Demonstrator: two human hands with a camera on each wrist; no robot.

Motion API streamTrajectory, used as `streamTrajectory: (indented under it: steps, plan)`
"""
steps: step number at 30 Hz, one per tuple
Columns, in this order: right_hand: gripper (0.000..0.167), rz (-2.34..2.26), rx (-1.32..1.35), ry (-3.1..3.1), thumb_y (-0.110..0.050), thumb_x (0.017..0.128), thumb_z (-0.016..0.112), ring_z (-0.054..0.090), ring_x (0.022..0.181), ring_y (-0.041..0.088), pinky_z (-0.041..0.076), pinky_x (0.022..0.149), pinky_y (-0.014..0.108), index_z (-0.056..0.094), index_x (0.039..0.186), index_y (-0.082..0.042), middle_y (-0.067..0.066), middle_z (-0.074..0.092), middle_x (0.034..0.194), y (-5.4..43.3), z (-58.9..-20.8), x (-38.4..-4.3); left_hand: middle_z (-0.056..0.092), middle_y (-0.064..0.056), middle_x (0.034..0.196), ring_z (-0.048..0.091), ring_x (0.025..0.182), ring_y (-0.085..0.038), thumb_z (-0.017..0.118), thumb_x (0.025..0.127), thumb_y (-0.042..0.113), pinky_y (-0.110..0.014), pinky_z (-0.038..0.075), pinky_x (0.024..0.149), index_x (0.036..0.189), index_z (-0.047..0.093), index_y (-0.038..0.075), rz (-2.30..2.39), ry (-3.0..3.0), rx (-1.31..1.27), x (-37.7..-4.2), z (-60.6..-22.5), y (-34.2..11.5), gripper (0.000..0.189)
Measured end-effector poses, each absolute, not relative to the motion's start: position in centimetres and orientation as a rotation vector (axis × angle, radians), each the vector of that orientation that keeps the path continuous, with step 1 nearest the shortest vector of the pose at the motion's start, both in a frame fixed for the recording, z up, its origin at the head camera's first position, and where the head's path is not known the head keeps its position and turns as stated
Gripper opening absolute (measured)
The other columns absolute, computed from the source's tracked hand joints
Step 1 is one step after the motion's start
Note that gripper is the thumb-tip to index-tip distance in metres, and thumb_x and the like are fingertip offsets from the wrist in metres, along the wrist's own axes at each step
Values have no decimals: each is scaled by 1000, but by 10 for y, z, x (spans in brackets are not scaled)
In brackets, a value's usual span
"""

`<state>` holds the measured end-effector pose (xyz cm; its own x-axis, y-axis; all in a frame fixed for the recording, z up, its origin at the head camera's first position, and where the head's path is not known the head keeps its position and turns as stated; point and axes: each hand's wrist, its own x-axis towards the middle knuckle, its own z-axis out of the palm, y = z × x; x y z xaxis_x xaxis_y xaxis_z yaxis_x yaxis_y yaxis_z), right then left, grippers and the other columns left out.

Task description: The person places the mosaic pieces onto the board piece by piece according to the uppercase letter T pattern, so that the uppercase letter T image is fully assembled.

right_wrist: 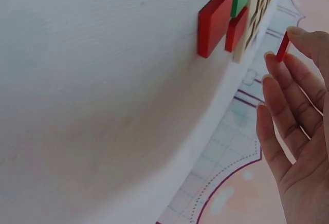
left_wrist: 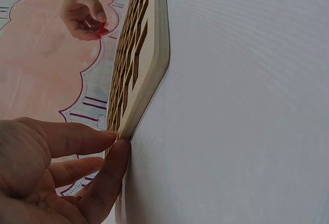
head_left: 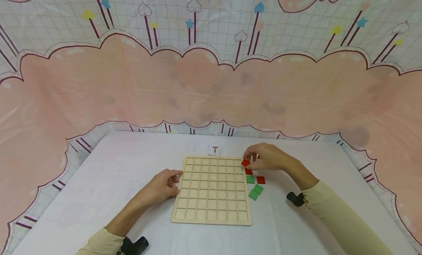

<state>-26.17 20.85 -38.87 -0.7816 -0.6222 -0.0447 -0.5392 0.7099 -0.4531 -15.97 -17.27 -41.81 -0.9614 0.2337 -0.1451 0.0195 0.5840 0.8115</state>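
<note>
Right hand (head_left: pixel 265 158) pinches a red tile (head_left: pixel 245 162) near the wooden board (head_left: pixel 211 194)'s far right corner; left hand (head_left: pixel 161 185), thumb and finger apart, touches the left edge!

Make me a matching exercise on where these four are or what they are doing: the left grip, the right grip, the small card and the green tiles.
1. Left grip
2. Right grip
3. Small card
4. Green tiles

A. lying on the table, right of the board
B. beyond the board's far edge
C. at the board's left edge
D. holding a red tile

Pairs: 1-C, 2-D, 3-B, 4-A
</note>
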Motion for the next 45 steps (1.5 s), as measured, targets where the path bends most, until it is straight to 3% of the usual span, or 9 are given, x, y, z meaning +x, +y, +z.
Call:
streamTrajectory:
  steps: [13,26,45]
  plan:
    - [22,-586,-1016,2694,-30,86,81,61,88,9,53,75,28,75,107,-26,-15,69,98,188,-382,-263,54,-11,103,52,80,-19,71,81,-11,-25,50,62,138,56,-7,1301,2587,213,-161,-418,-172,59]
    - [23,-570,-1113,2654,-29,89,78,62,91,10,53,82,31,74,111,-23,-15,69,99,168,-380,-270,53,-11,103,51,80,-19,71,81,-11,-25,51,62,139,55,-7,1303,2582,203,-161,-418,-172,60]
    - [28,-535,-1212,2587,-30,90,77,61,93,8,52,81,29,73,116,-21,-16,68,100,133,-384,-278,54,-11,103,51,80,-19,71,81,-11,-25,50,60,139,55,-7,1307,2579,197,-160,-417,-171,60]
